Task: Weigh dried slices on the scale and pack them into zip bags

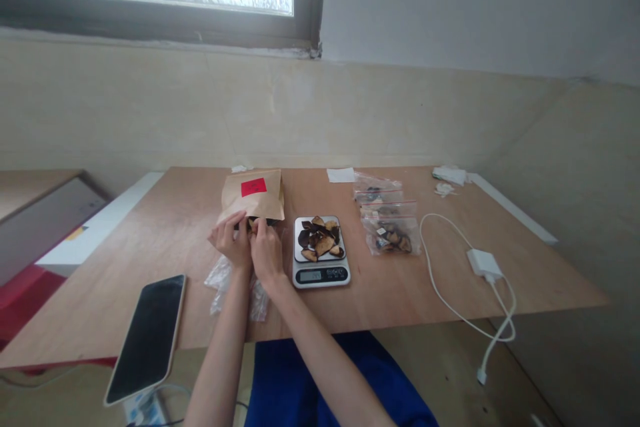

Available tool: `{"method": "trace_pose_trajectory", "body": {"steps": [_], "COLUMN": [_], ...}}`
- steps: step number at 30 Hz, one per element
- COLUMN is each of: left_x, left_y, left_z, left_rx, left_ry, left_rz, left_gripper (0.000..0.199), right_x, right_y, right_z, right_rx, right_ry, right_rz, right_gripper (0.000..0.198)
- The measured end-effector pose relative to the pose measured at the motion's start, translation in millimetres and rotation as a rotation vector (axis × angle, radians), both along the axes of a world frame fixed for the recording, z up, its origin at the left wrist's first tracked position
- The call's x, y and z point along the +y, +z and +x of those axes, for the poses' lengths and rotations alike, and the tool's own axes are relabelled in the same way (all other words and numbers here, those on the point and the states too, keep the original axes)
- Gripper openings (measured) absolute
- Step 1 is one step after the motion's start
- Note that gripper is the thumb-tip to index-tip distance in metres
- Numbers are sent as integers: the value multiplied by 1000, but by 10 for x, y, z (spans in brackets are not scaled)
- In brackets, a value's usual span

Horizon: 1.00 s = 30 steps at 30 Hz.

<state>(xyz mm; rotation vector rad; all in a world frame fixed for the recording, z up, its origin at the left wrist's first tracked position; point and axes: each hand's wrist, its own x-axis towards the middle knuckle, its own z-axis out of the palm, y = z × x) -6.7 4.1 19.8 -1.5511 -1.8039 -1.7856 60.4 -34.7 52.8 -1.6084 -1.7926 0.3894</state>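
A brown paper bag [230, 193] with a red label lies on the table, its mouth toward me and dark dried pieces showing inside. My left hand [233, 238] is closed at the left side of the mouth, fingers curled on the paper edge. Beside it, my right hand [266, 250] pinches at the opening, where a brown dried slice [252, 223] shows by the fingertips. Just right of my hands stands a white kitchen scale [323, 282], bearing a pile of dried mushroom-like slices [324, 245]. The digits on its display are too small to read surely.
Clear plastic bags [219, 278] lie under my forearms. Zip bags of dried slices [395, 237] overlap right of the scale. A tablet [149, 333] overhangs the front left edge. A white charger [483, 263] with cable lies at right. Paper scraps [341, 175] lie along the back.
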Motion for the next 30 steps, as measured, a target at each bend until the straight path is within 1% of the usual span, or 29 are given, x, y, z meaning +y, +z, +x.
{"method": "trace_pose_trajectory", "body": {"steps": [2,5,7,9,13,17,21,23,27,30], "left_x": [5,24,40,52,57,62,91,111,138,150], "left_y": [-6,-31,-48,-56,-39,-26,-42,-51,-51,-52], "left_z": [-1,-9,-15,-16,-4,-2,-6,0,19,15], "left_rx": [-7,-22,-22,-17,-25,-7,41,55,54,42], "left_ry": [2,-15,-30,-36,-44,-53,-72,-89,-130,-181], "left_rz": [8,68,111,133,129,101,37,-16,-171,-285], "left_gripper": [21,21,20,19,19,20,20,19,17,24], "right_x": [1,2,-11,-40,-131,-260,-406,-458,-517,-564], "right_y": [19,8,-20,-48,-54,-1,57,70,31,-54], "right_z": [14,47,85,138,279,449,688,842,1185,1430], "right_rx": [0,53,155,293,516,662,768,823,986,1003], "right_ry": [3,33,31,-4,-84,-43,49,54,-48,-168], "right_rz": [13,41,56,76,119,89,51,38,-19,-29], "right_gripper": [23,26,25,23,21,20,20,21,25,28]}}
